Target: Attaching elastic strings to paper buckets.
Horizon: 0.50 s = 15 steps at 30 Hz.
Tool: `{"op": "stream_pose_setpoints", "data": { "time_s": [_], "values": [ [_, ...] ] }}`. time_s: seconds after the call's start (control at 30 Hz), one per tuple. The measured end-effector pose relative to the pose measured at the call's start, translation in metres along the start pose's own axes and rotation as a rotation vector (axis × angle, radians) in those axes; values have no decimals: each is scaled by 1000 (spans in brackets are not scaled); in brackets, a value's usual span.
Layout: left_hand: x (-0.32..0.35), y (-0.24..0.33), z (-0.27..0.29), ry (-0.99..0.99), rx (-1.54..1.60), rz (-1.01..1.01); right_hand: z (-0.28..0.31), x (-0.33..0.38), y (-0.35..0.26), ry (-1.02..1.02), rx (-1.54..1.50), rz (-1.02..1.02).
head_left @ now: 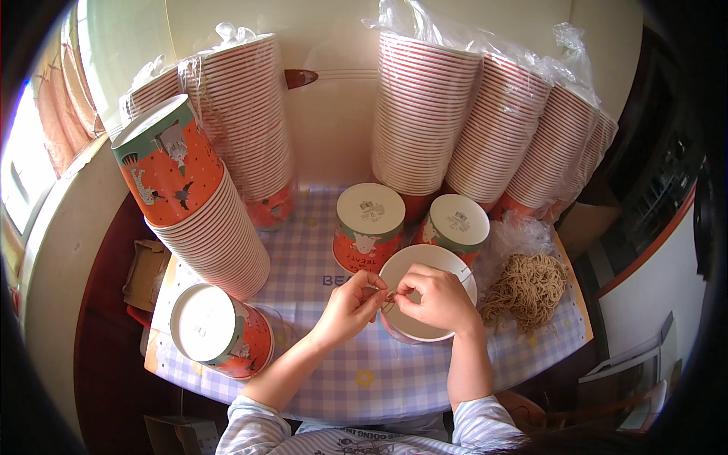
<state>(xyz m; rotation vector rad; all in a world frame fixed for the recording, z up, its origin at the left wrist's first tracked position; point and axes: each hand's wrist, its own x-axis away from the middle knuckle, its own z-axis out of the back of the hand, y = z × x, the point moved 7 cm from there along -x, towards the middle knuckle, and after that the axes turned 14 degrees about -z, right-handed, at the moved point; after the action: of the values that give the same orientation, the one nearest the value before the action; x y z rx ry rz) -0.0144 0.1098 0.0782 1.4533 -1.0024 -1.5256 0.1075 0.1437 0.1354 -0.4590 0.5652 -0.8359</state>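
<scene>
An orange paper bucket with a white inside (413, 324) stands mouth up on the table in front of me. At the left part of its rim my left hand (349, 309) pinches a short piece of tan cord (390, 298) between thumb and fingertips. My right hand (438, 299), over the bucket's mouth, grips the same cord with thumb and forefinger, so both hands meet there. The fingers partly hide the cord, and I cannot tell whether it is knotted. A thin line shows at the rim's right side. Right of the bucket lies a tangled heap of tan cords (528, 288).
Upside-down buckets (370, 208) (460, 218) stand just beyond, another (203, 322) at the near left. A tall leaning stack (216, 235) rises at left. Plastic-wrapped stacks (426, 114) (246, 114) line the back. A checked cloth (334, 379) covers the table.
</scene>
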Motion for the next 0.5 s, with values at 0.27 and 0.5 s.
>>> {"op": "stream_pose_setpoints", "data": {
  "time_s": [0.27, 0.5],
  "values": [
    [0, -1, -4, -45, -15, 13, -1, 0, 1, -22, 9, -34],
    [0, -2, -4, -21, -20, -23, 1, 0, 0, -25, -8, -26]
  ]
}}
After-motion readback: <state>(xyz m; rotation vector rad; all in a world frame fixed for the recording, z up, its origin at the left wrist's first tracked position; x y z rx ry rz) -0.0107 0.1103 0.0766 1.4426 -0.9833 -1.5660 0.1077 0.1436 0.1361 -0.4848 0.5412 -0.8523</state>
